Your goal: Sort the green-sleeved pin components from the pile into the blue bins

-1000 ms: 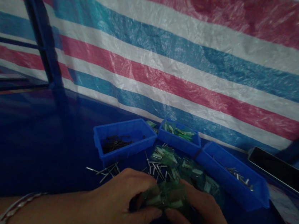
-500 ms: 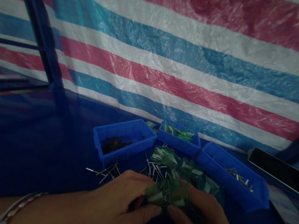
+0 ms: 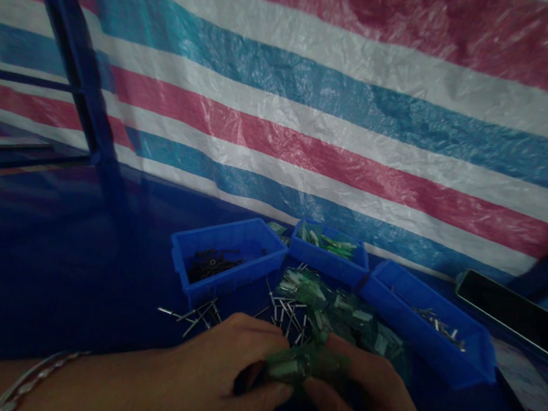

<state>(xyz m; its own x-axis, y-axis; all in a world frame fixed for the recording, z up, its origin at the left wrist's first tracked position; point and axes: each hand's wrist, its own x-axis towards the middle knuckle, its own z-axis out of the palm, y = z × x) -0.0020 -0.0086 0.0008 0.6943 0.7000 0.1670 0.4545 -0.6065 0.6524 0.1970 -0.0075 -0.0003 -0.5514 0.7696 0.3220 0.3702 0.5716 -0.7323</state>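
The blue bench (image 3: 74,262) is meeting a striped sheet (image 3: 316,91) along its back edge, and its right edge is slanting past the right bin (image 3: 473,367). A broad stretch of blue surface is running from the left bin (image 3: 235,287) toward the bench's left side. The middle bin (image 3: 327,262) is standing near the back edge; a dark slab (image 3: 513,315) is lying by the back-right corner. Green packets (image 3: 351,313) and loose metal pins (image 3: 286,314) are crowding the room between the 3 bins and the hands.

Near the bench's front, the left hand (image 3: 225,371) and right hand (image 3: 376,395) are grasping 1 green packet (image 3: 288,367) between them, fingers curled around its 2 sides, thumbs nearly meeting.

Compared with 0.5 s ago, the held packet is looking more bunched, its film now peaking between the hands; the bins are staying put.
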